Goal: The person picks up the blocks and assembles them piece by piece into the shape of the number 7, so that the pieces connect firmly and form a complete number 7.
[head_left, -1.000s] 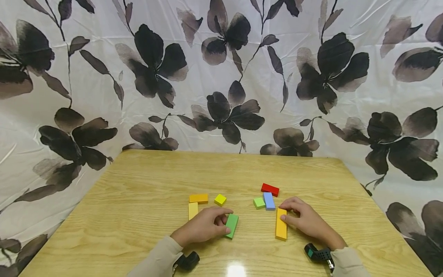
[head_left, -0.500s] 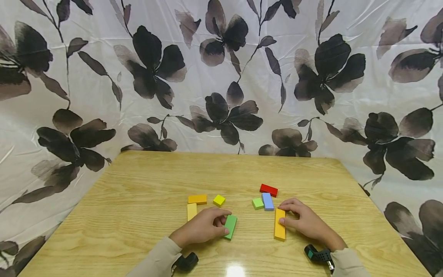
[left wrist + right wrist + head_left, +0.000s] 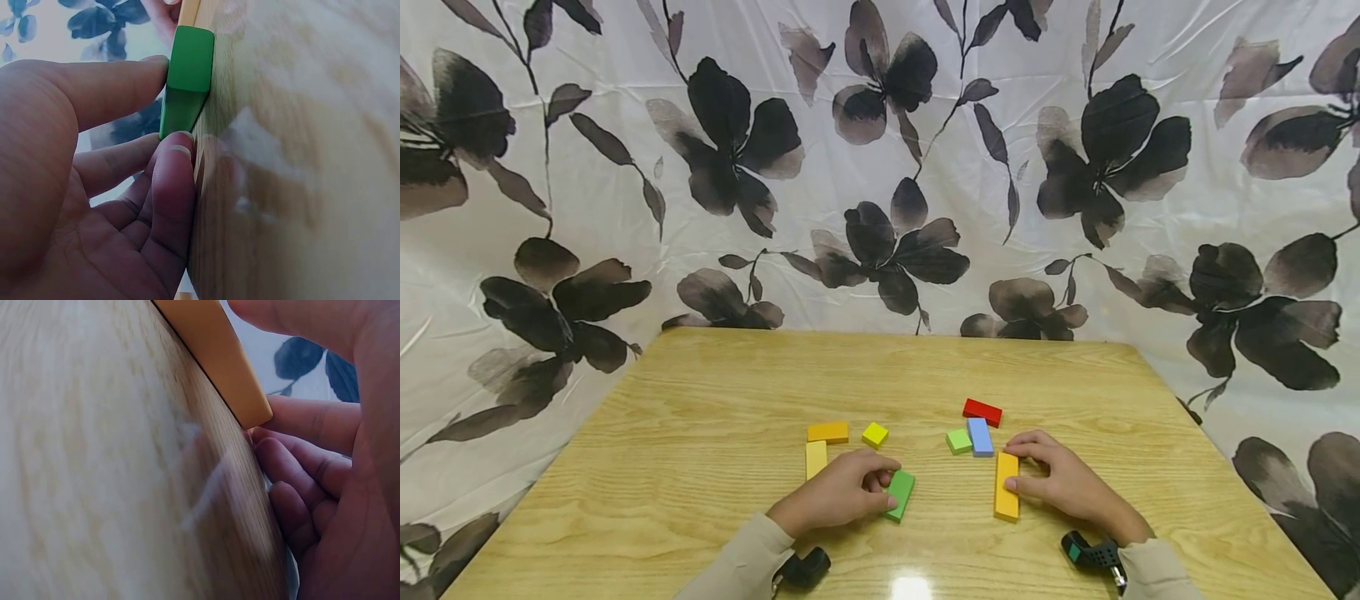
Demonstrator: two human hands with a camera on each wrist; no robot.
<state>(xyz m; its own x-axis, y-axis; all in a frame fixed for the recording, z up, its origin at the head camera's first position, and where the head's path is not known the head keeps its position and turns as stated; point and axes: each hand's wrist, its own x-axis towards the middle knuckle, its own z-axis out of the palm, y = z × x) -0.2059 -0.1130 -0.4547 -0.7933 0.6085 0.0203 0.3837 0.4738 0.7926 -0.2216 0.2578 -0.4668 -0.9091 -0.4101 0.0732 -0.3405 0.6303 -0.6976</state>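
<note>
Green block (image 3: pixel 903 493) pinched in our left hand (image 3: pixel 848 490), long orange block (image 3: pixel 1006 502) pinched in our right hand (image 3: pixel 1062 473), both well short of the worktop's (image 3: pixel 737 383) far edge, we could knock the blue block (image 3: pixel 980 437) askew by sliding the orange one toward that edge.

The wood-grained table (image 3: pixel 737 392) carries eight coloured blocks (image 3: pixel 1007 502), the blue block (image 3: pixel 980 437) seemingly touching the red block (image 3: pixel 982 412).
</note>
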